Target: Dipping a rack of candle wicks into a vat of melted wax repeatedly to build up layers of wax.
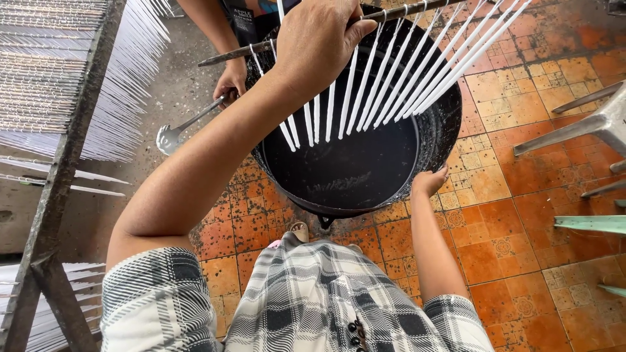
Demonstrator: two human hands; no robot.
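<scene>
My left hand (319, 36) is closed around a thin dark rod (235, 55) from which several long white candles (398, 78) hang in a row. The candles dangle over a big black pot (437, 140) of dark liquid (349, 166) on the floor. My right hand (429, 181) rests on the pot's near right rim. My arms come out of a grey and white checked shirt.
Another person's hand (231, 81) at the pot's far left holds a metal ladle (171, 137). A wooden rack (59, 163) full of white candles stands on the left. Grey and green chair legs (587, 127) stick in from the right over the orange tiled floor.
</scene>
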